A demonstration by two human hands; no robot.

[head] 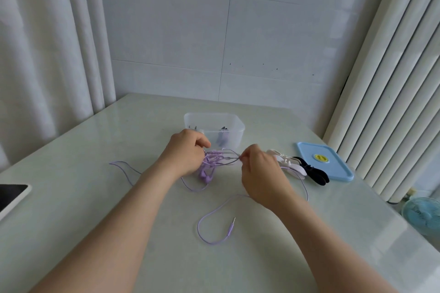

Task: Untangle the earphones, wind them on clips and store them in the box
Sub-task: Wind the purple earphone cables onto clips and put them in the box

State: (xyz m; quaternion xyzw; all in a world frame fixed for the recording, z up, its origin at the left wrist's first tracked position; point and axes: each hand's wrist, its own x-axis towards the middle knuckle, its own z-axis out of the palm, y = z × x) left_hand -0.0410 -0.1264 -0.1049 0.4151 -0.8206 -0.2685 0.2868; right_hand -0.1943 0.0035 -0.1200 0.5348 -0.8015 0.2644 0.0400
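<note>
The jack plug (232, 227) of the purple earphones (210, 164) lies nearest, at the end of a slack loop of cable on the table (119, 209); the cable runs up under the right wrist towards the tangle, which sits bunched mid-table just in front of the box (214, 118); another strand trails off to the left. The left hand (188, 152) holds the knot, its grip curled round the bunched cable; the right hand (259, 171) has its grip pressed together on a single strand, thumb and forefinger pinching it and holding it taut to the right of the knot. This looks like the untangling step, with winding and storing not yet begun for this pair; the next move likely calls for easing the pinched strand out of its loop, gently, since a hard pull would tighten the knot. The clear box stands open, with dark items (222, 137) inside, too dim to name; a white clip (289, 162) and a black clip (314, 171) lie just right of the right hand, the black one against the edge of the blue lid (307, 152). The near table gives room to lay cable out; the right edge runs close behind the lid; a tablet (12, 195) sits at the left edge; a small fan (421, 214) stands beyond and below the right edge.
</note>
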